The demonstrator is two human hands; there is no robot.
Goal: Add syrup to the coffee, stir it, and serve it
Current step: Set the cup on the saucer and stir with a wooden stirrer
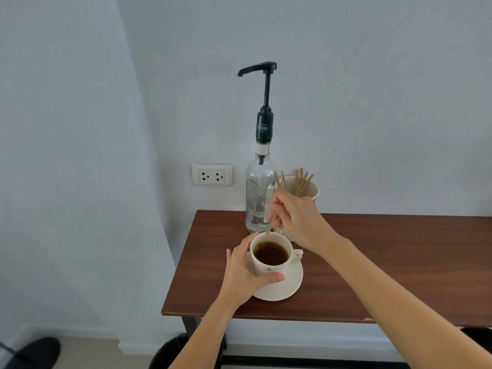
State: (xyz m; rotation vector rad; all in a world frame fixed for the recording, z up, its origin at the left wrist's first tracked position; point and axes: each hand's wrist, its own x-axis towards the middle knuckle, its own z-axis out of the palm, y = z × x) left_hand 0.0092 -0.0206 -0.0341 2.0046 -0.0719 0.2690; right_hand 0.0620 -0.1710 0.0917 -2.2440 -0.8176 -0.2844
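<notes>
A cream cup of dark coffee stands on a cream saucer near the table's left end. My left hand wraps around the cup's left side, thumb across its front. My right hand hovers just behind the cup, pinching a thin wooden stir stick whose lower end dips into the coffee at the far rim. Behind them stands a clear syrup bottle with a tall black pump, its spout pointing left.
A cream cup of several wooden stir sticks sits right of the bottle by the wall. The brown wooden table stretches to the right. A wall socket lies left of the bottle. A dark bin sits below the table's front edge.
</notes>
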